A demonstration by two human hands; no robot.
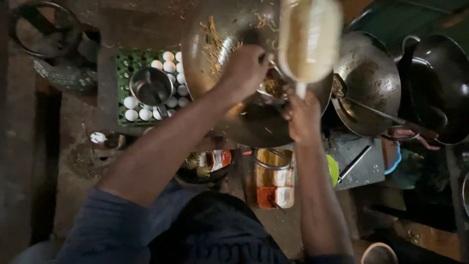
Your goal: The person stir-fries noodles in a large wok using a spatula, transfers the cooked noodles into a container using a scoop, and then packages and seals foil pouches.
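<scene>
Here, my left hand [244,68] is closed on a utensil over the big steel wok [220,98] at twelve o'clock; my right hand [303,115] pinches the thin handle of a pale, blurred scoop [309,39], likely light but top-heavy, best held low.

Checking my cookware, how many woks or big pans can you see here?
3. The big wok under the left hand and right hand, a second wok beside it, a black pan far right. Others may be hidden.
</scene>
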